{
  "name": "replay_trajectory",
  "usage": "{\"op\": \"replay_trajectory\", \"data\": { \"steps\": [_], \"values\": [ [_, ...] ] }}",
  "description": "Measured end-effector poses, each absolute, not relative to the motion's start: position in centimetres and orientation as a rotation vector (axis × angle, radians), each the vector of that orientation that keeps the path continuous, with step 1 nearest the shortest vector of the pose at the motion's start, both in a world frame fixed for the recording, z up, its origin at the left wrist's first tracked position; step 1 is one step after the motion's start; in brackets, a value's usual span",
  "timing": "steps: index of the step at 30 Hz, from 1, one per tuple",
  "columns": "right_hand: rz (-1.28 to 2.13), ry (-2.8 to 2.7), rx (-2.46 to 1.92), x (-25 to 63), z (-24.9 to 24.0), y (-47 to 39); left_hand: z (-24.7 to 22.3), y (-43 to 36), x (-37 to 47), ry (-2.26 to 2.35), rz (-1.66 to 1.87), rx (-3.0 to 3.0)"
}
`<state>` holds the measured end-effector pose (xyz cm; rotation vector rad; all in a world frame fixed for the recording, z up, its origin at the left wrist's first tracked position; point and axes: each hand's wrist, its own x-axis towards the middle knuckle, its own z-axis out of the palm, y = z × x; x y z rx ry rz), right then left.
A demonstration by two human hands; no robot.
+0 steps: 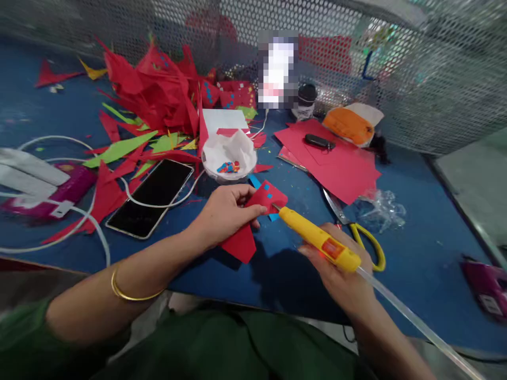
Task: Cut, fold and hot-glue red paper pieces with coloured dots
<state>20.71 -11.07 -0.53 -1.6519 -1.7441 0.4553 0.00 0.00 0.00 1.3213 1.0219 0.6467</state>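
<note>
Blue table (pixel 428 227); phone (pixel 158 184); yellow-handled scissors (pixel 336 205)

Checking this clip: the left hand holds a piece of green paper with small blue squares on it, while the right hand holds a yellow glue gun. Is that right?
Not quite: the paper in the left hand is red, not green, as the head view shows. The rest stands.

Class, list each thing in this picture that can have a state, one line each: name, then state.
Left hand: gripping red paper piece
Right hand: closed around glue gun
Red paper piece: held, bearing blue squares
Glue gun: nozzle at the paper, contact unclear
Glue stick: protruding from gun's rear
Bowl: lined, holding small coloured bits
Black phone: flat, screen dark
Upright screen: lit
Scissors: open or shut unclear
</note>
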Motion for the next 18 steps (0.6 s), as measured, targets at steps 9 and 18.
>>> {"op": "replay_trajectory", "data": {
  "steps": [9,18],
  "values": [
    [0.385,-1.784,-1.673,20.6,-0.09,-10.98,0.21,-0.11,0.39,1.029,0.639,1.283],
    [0.299,-1.802,-1.673,20.53,0.09,-10.99,0.47,-0.06,0.38,1.034,0.638,1.259]
  ]
}}
